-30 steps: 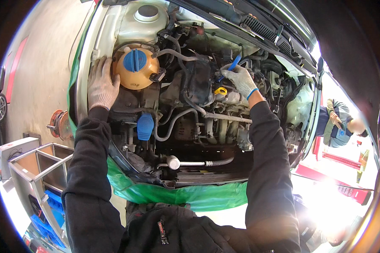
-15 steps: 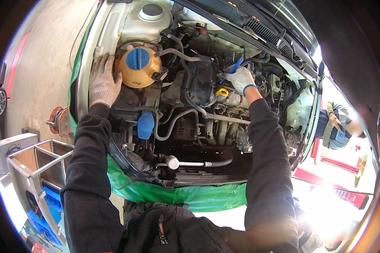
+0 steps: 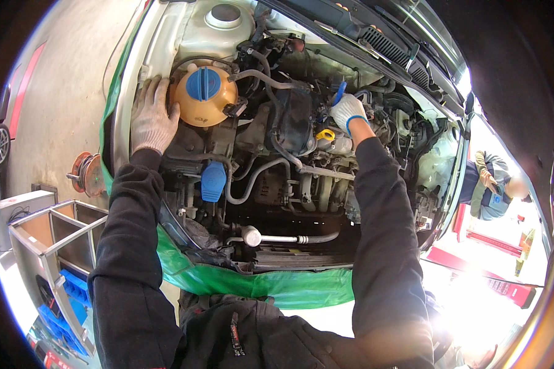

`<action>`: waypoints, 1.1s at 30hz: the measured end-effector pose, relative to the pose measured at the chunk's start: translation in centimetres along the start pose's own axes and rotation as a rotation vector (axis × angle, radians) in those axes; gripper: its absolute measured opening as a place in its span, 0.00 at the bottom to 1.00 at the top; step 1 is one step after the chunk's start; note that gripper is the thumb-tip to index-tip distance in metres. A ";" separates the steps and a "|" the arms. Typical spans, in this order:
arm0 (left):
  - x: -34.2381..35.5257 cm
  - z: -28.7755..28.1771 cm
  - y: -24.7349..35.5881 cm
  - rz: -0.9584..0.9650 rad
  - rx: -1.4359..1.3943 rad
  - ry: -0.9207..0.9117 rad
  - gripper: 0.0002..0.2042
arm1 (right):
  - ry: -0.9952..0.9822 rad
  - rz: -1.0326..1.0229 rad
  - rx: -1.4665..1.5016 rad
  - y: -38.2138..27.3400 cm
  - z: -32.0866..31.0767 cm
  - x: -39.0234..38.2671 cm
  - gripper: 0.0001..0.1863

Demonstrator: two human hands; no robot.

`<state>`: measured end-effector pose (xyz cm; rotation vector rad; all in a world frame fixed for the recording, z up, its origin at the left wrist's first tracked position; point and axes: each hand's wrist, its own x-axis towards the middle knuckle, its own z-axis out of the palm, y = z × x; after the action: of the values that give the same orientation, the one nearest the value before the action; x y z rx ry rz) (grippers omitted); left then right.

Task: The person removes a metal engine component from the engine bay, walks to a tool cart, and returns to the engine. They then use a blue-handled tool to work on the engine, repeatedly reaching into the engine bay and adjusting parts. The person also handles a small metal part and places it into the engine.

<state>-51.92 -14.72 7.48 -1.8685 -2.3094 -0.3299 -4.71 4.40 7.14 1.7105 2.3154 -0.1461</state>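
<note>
My left hand (image 3: 152, 120), in a pale knitted glove, lies flat with its fingers stretched out on the left edge of the engine bay. Its thumb is close beside an orange-tan coolant tank (image 3: 206, 115) with a blue screw cap (image 3: 203, 83). My right hand (image 3: 347, 109), gloved in white with a blue cuff, is closed round a tool whose blue handle (image 3: 340, 92) sticks up past the fingers. The tool's lower end is hidden among the engine parts. Just below that hand is a yellow dipstick loop (image 3: 325, 134), beside the black engine cover (image 3: 294, 120).
A blue reservoir cap (image 3: 213, 182) and a silver pipe (image 3: 280, 239) sit nearer me. A green fender cover (image 3: 258, 286) drapes the front edge. To the left stand a metal-framed cart (image 3: 58, 230) and a hose reel (image 3: 87, 174). Another person (image 3: 491, 184) is at the far right.
My right hand has shifted slightly left and turned; the blue handle now stands more upright. My left hand stays in place.
</note>
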 end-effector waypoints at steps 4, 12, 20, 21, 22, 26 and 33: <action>0.0 0.0 0.0 0.002 -0.032 0.011 0.35 | -0.024 0.019 -0.069 -0.7 0.6 1.0 0.14; 0.1 0.0 0.0 -0.007 -0.043 0.001 0.35 | -0.109 0.015 -0.166 0.3 2.8 2.5 0.15; 0.0 -0.5 0.0 -0.006 -0.054 -0.006 0.36 | -0.106 0.311 0.607 -0.5 -4.6 -1.4 0.28; 0.0 -0.5 0.0 -0.003 -0.042 -0.011 0.36 | -0.158 0.380 0.757 -0.6 -6.0 -1.7 0.30; 0.0 -0.5 0.0 -0.002 -0.044 -0.008 0.36 | -0.100 0.319 0.850 -0.7 -7.1 -2.0 0.32; 0.0 -0.4 0.1 -0.027 -0.048 -0.014 0.36 | -0.036 0.202 0.213 -1.1 -10.1 -1.3 0.30; -0.1 -0.3 0.1 -0.016 -0.041 -0.018 0.36 | -0.201 -0.272 -0.214 -0.1 -11.0 -1.5 0.20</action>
<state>-51.83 -14.83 7.78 -1.8803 -2.3478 -0.3672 -6.00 5.57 18.10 1.2182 2.3067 -0.1102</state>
